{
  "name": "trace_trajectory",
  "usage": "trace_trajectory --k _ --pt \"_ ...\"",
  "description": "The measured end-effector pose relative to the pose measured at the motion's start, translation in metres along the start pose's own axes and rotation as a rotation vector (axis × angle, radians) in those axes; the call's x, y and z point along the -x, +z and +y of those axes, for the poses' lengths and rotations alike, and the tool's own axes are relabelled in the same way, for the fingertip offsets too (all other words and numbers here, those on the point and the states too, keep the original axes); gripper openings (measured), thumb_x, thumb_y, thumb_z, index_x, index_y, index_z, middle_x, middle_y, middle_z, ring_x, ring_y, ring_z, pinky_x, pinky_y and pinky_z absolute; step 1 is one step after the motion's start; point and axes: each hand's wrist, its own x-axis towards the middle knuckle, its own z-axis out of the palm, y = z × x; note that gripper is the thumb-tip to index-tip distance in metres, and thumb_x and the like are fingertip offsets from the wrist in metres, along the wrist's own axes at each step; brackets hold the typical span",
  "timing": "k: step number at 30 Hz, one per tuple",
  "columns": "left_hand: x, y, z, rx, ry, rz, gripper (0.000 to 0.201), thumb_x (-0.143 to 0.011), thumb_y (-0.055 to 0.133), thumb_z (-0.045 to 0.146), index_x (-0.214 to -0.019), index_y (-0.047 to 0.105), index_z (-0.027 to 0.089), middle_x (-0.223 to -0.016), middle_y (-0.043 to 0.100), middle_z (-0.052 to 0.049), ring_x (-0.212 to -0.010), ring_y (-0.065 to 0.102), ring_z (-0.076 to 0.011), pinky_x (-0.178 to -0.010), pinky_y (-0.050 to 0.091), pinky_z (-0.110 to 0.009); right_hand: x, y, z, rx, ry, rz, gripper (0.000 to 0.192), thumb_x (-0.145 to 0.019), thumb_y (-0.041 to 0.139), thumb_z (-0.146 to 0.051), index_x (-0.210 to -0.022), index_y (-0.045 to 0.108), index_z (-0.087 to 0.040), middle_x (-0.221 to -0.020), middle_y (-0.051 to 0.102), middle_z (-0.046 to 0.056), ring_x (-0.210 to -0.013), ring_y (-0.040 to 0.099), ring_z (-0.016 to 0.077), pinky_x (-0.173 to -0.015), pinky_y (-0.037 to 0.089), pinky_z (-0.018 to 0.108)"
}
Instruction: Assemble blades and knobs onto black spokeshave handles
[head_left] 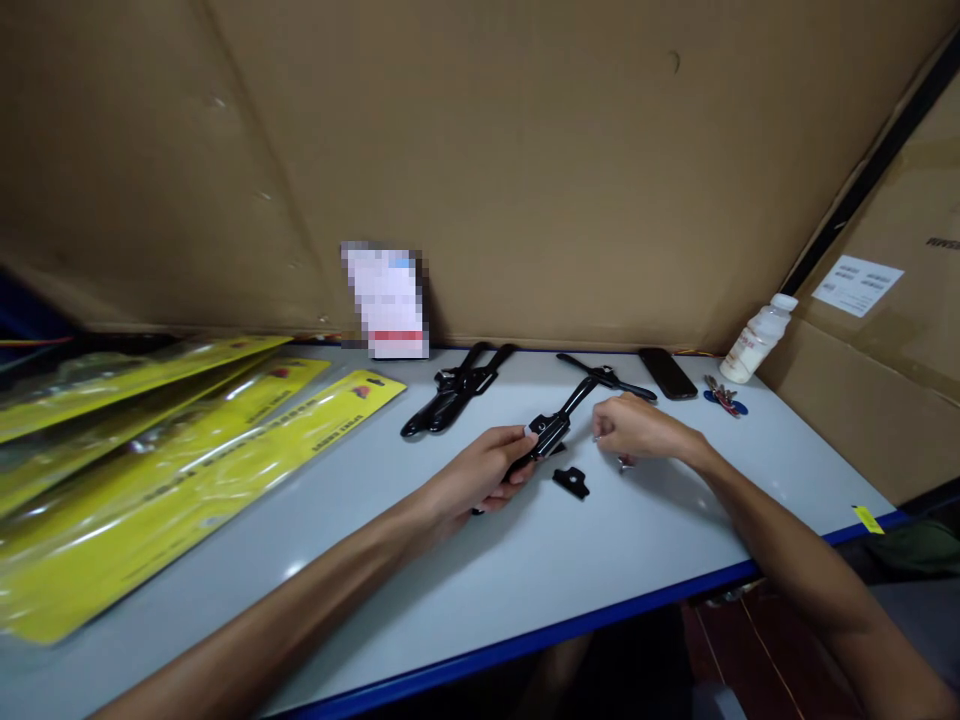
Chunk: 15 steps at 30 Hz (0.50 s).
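My left hand [491, 465] is wrapped round a black spokeshave [555, 432], holding it at a slant above the table. To the right, my right hand [637, 428] is closed in a pinch; whatever small thing may be in its fingertips is too small to name. Just below that hand is a small shiny metal part [625, 464]. A black metal plate with a hole [571, 482] lies on the table between my hands. Another black spokeshave [606, 377] lies behind them, and several more spokeshaves [457, 388] are gathered behind my left hand.
Yellow cards in clear plastic packs [225, 490] spread over the table's left side. A phone [667, 373], metal pieces on something blue [725, 396] and a white bottle [757, 340] stand or lie at back right. A cardboard wall [480, 170] rises behind the table [450, 600].
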Motion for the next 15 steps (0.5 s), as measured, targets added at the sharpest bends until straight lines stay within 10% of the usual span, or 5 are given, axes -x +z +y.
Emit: trace_trajectory --k 4,11,15 --pt "-0.003 -0.001 -0.003 0.008 0.017 -0.001 0.025 -0.094 0.048 0.034 -0.074 0.04 0.021 -0.057 0.037 0.008 -0.041 0.02 -0.0033 -0.039 0.006 -0.02 -0.011 0.013 -0.008 -0.1 -0.006 0.238 0.013 -0.073 0.056 -0.006 -0.07 0.062 -0.017 -0.067 0.064 0.003 -0.068 0.061 0.016 -0.062 0.041 0.026" --pt "-0.002 0.001 -0.001 -0.026 -0.021 -0.013 0.024 -0.096 0.043 0.034 -0.076 0.042 0.021 -0.056 0.037 0.009 -0.041 0.02 -0.005 -0.038 0.008 -0.021 -0.002 -0.027 0.004 -0.651 -0.064 0.099 0.005 -0.08 0.059 -0.021 -0.081 0.063 -0.017 -0.062 0.062 -0.001 -0.051 0.057 0.0113 -0.046 0.046 0.024" --pt "-0.001 0.0 0.0 -0.09 -0.036 -0.081 0.026 -0.097 0.044 0.038 -0.076 0.04 0.022 -0.057 0.037 0.009 -0.042 0.021 -0.0053 -0.04 0.009 -0.021 -0.002 -0.02 -0.005 -0.856 -0.17 0.258 0.018 -0.074 0.071 -0.033 -0.082 0.063 -0.018 -0.07 0.064 0.002 -0.06 0.059 0.013 -0.044 0.048 0.023"
